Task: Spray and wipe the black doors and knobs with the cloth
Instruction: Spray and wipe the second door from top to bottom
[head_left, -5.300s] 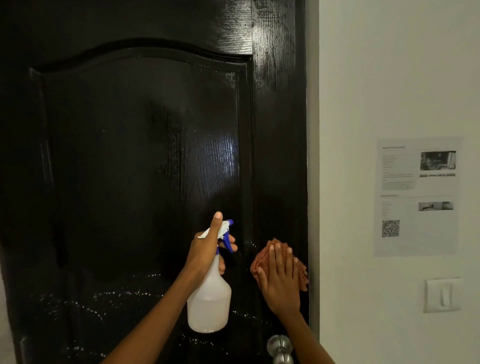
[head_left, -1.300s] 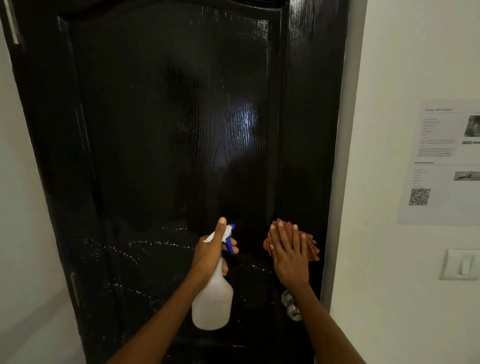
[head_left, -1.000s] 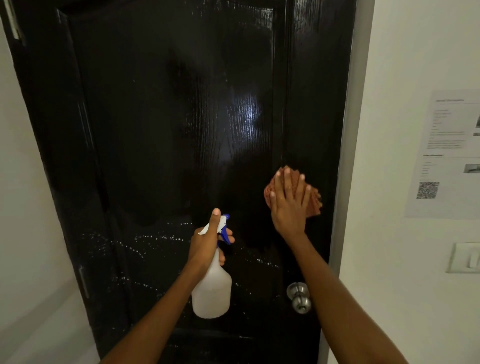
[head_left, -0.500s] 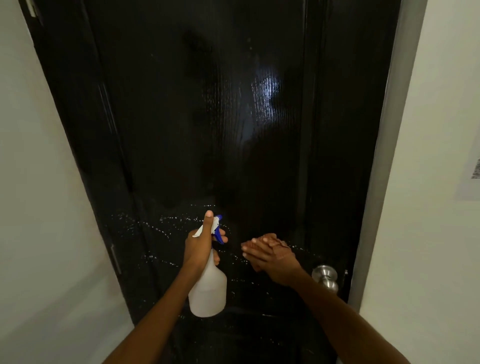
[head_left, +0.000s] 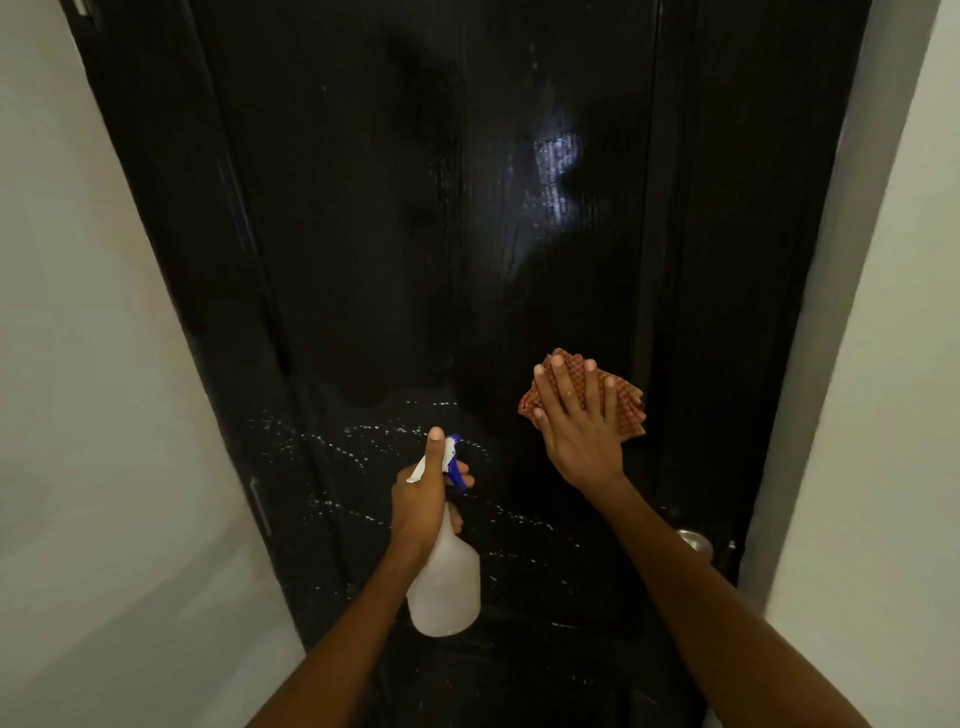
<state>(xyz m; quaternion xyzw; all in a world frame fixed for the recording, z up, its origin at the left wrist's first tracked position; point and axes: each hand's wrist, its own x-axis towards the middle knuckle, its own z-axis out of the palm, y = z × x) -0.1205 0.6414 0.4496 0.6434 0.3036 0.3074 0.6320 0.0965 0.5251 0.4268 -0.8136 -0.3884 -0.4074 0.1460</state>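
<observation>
A glossy black door (head_left: 415, 234) fills the middle of the view, with white spray droplets across its lower panel. My left hand (head_left: 423, 493) grips the neck of a white spray bottle (head_left: 444, 587) with a blue trigger, thumb on top. My right hand (head_left: 576, 421) presses a folded orange checked cloth (head_left: 628, 410) flat against the door with straight, spread fingers, right of the bottle. A silver round knob (head_left: 696, 543) shows partly behind my right forearm at the door's right edge.
A pale wall (head_left: 93, 415) flanks the door on the left and another pale wall (head_left: 883, 415) on the right past the grey door frame (head_left: 810, 364). A small metal hinge (head_left: 258, 506) sits on the door's left edge.
My right hand has swept the cloth up and to the right on the door, its fingers now spread flat. The view tilted further down. The left hand keeps the bottle in place.
</observation>
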